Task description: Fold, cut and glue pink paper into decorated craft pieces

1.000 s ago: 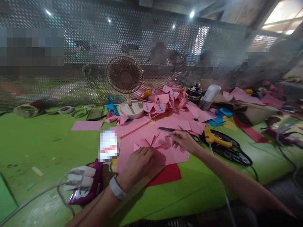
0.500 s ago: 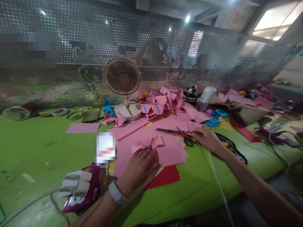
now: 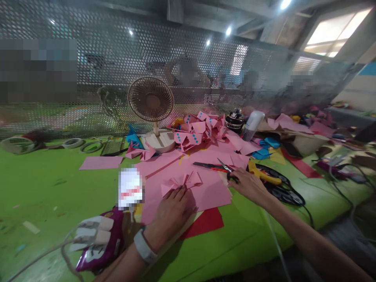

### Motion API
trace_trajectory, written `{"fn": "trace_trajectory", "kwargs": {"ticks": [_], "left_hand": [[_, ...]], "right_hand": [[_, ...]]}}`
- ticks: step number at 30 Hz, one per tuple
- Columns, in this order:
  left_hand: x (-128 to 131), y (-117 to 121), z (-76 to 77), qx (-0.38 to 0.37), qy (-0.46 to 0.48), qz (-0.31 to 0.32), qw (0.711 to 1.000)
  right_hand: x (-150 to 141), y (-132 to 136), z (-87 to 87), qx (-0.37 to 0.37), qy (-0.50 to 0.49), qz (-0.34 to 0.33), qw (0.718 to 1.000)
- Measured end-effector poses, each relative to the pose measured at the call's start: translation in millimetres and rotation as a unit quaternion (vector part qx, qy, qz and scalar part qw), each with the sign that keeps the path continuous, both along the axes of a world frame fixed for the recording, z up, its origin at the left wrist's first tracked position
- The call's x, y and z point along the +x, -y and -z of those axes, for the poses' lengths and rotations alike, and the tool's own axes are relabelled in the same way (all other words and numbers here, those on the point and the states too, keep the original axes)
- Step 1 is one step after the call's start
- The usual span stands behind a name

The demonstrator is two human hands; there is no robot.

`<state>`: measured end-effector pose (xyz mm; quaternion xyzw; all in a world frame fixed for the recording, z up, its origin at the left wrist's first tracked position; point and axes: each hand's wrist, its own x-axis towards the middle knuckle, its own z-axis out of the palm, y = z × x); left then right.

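On a large pink sheet [image 3: 213,190] lies a folded pink paper bow [image 3: 194,179]. My left hand [image 3: 174,205] is closed at the bow's lower middle, fingertips on its centre; the thumb is hidden. Farther right, my right hand [image 3: 248,184] closes its fingers round the black handles of a pair of scissors [image 3: 225,167]. The blades point up and left, and the fingers partly cover the handles. Just left of the scissors, a dark blade-like tool with a red part [image 3: 205,165] lies flat on the pink paper.
Behind the paper stand a fan [image 3: 151,100] and a heap of pink folded paper [image 3: 199,129]. Yellow-handled pliers or snips [image 3: 267,177] lie by a black tray-like object at right. A purple power strip [image 3: 101,250] with plugs and cords sits front left. Red paper [image 3: 205,224] lies near the front.
My right hand has moved left and slightly down from the pink paper's edge onto the scissors' handles, uncovering the yellow-handled tool. My left hand stays at the bow.
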<state>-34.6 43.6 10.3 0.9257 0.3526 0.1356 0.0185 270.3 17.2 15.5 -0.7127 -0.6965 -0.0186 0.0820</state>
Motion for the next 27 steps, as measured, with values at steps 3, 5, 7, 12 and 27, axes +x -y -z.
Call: {"fn": "trace_trajectory", "kwargs": {"ticks": [3,5,7,12,27], "left_hand": [[0,1,-3.4,-0.001,-0.003,-0.004,1.000],[0,1,-4.8,0.007,-0.003,-0.006,1.000],[0,1,-5.2,0.015,-0.003,-0.005,1.000],[0,1,-3.8,0.009,-0.010,0.000,1.000],[0,1,-5.9,-0.012,0.009,-0.003,1.000]], "right_hand": [[-2,-3,0.6,-0.006,0.010,0.002,1.000],[-3,-5,0.2,-0.008,0.012,-0.001,1.000],[-4,-6,-1.0,-0.007,0.011,-0.006,1.000],[-7,-7,-3.9,0.009,0.026,0.009,1.000],[-2,-12,-1.7,0.006,0.020,0.040,0.999]]}}
